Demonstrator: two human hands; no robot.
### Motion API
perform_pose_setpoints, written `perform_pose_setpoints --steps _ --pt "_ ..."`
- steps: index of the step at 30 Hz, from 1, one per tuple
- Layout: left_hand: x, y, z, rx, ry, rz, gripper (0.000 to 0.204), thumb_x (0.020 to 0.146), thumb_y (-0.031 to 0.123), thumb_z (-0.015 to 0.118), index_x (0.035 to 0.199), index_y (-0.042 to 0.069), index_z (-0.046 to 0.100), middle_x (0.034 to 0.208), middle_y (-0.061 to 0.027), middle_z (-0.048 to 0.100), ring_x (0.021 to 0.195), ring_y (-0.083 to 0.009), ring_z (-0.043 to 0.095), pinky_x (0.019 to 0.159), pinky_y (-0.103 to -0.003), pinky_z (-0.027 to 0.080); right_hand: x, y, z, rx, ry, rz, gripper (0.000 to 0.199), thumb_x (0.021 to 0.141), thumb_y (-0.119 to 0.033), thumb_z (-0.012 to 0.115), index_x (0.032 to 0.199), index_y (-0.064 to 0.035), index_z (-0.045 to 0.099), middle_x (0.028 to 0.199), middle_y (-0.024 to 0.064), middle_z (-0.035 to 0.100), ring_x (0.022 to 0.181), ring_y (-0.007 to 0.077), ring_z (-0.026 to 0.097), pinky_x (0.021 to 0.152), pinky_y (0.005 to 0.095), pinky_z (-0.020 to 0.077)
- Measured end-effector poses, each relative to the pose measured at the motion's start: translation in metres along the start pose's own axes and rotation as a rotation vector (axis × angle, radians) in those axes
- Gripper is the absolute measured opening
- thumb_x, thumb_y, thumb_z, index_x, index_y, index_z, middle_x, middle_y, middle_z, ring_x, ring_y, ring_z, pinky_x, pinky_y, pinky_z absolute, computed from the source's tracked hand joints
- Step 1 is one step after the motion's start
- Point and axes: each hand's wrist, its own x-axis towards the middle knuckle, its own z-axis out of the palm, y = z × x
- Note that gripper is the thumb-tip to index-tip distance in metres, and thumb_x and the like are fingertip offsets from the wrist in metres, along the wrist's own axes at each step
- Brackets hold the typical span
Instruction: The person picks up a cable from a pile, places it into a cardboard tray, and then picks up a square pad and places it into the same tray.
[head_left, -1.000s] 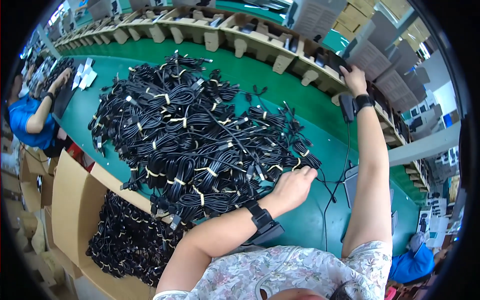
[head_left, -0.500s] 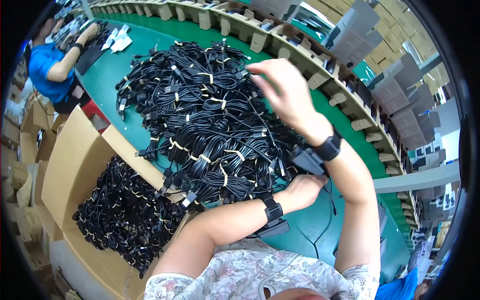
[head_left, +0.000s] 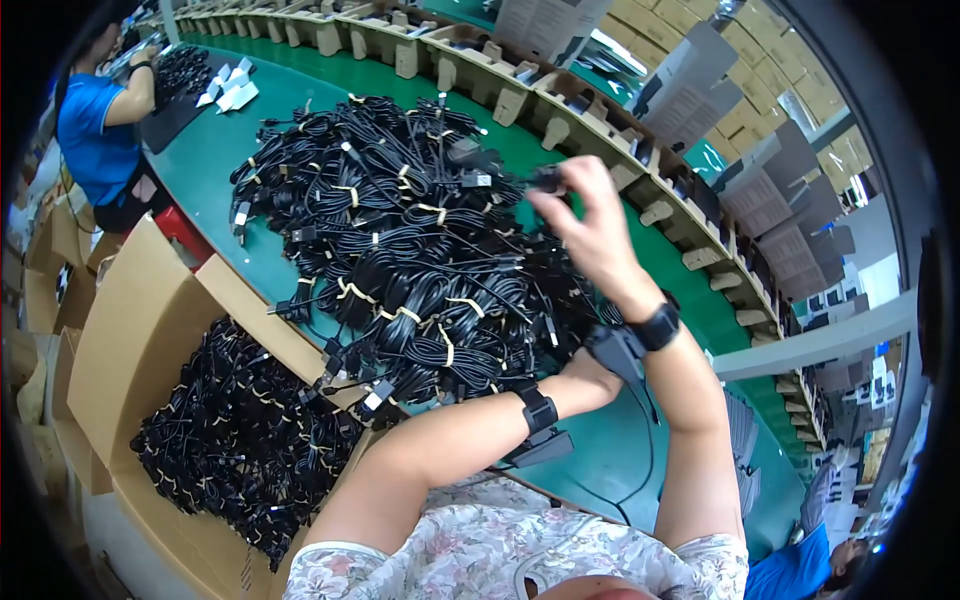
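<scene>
A: Start at the piece (head_left: pixel 547 178). Where is it for you?

B: Right of upper centre, just beside the pile's (head_left: pixel 390 240) upper-right edge. It sits at your right hand's (head_left: pixel 598 235) fingertips, toward the upper left from your palm. You pinch it between thumb and fingers.

A: Which way does its long axis run?

B: You cannot tell; it is a dark blur. You also cannot see whether a cord ties it to the pile, which spreads left and below it.

A: And your left hand (head_left: pixel 590 380)?

B: Well below the piece in the frame, at the pile's lower-right edge, so your right is plainly the nearer one. Your right wrist's box (head_left: pixel 618 350) overlaps the view there, and you cannot tell how the left fingers stand.

A: What differs for you from half a second ago?

B: Then your right fingers are parted over the pile's upper edge; now they close on the piece, further right and lower in the frame. Your left hand stays by the same edge.

A: Further out?

B: You have the carton (head_left: pixel 135 320) of cables at lower left, and trays (head_left: pixel 508 104) curving across the top.
</scene>
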Motion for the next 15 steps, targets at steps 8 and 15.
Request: perform_pose_setpoints --steps 8,15 --pt "0.013 0.078 -0.054 -0.512 -0.309 -0.301 0.034 0.092 0.015 0.054 0.123 0.006 0.045 0.084 -0.0066 0.059 0.065 -0.0157 0.058 0.053 -0.027 0.046 -0.09 -0.004 -0.107 0.376 0.228 0.707 0.014 0.092 -0.017 0.057 0.087 -0.0035 0.055 0.074 -0.0034 0.051 0.067 0.0074 0.048 0.062 0.0213 0.0385" --pt "0.014 0.069 -0.059 -1.067 -0.091 -0.383 0.028 0.094 0.02 0.055 0.116 0.007 0.046 0.085 -0.0055 0.058 0.062 -0.012 0.057 0.048 -0.022 0.043 -0.167 -0.018 -0.139 0.555 0.061 0.914 0.013 0.095 -0.016 0.051 0.092 -0.0037 0.057 0.081 0.001 0.059 0.074 0.0102 0.054 0.064 0.0247 0.043"
